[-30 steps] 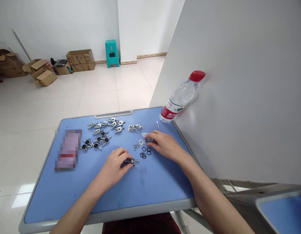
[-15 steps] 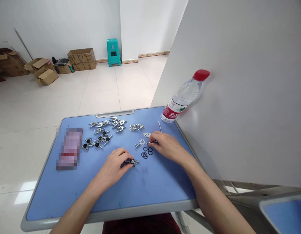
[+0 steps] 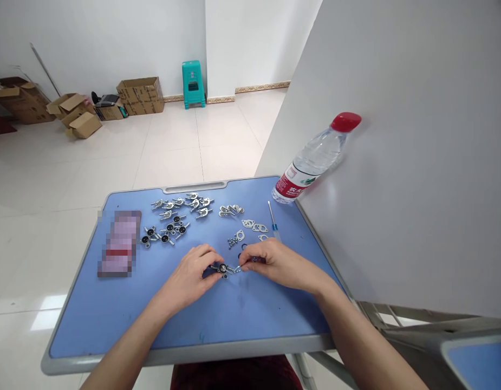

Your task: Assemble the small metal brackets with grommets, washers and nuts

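Note:
My left hand (image 3: 191, 276) is closed around a small metal fitting (image 3: 223, 268) with a black ring on top, low over the blue table. Just right of it, my right hand (image 3: 280, 265) pinches a small shiny metal piece (image 3: 237, 269); its exact shape is unclear. The piece's tip meets or nearly meets the fitting. Beyond the right fingers lie tiny screws (image 3: 233, 242), a flat two-hole plate (image 3: 240, 235) and more such plates (image 3: 259, 228). Black O-rings (image 3: 244, 247) are mostly hidden by the right hand. A screwdriver (image 3: 273, 223) lies past that hand.
Several metal fittings with black rings (image 3: 166, 238), forked metal parts (image 3: 202, 213) and small metal pieces (image 3: 231, 210) lie farther back. A pixelated flat object (image 3: 121, 244) is at the left. A red-capped water bottle (image 3: 311, 165) stands by the grey panel (image 3: 416, 179) on the right.
My right hand has moved from among the flat plates toward me and left, up to the fitting, with the metal piece now showing. The screwdriver and plates are uncovered. My left hand keeps its hold.

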Demonstrator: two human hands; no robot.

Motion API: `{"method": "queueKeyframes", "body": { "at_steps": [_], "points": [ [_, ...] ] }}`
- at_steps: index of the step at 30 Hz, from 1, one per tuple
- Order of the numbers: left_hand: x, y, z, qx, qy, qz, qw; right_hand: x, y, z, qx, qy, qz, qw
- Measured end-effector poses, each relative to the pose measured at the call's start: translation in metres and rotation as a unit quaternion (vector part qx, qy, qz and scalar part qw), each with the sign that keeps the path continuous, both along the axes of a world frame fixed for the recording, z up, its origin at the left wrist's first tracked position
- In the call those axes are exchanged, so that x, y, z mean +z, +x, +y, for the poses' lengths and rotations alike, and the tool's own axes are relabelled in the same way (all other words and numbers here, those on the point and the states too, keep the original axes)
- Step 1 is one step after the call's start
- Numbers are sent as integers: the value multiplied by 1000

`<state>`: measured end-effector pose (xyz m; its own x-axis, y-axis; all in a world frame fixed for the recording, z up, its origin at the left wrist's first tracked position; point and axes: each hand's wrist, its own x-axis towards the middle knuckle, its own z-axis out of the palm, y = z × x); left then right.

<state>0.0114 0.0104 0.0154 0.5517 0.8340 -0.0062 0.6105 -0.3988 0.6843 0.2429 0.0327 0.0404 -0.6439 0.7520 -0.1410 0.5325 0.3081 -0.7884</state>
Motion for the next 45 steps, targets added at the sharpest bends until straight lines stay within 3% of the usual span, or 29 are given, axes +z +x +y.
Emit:
{"method": "queueKeyframes", "body": {
  "at_steps": [22,45],
  "points": [
    [-1,0,0,-4,14,-4,1000,0,-17,-15,61,57,-68,994],
    [-4,-1,-1,2,39,-15,999,-3,-14,-12,39,79,-115,989]
  ]
}}
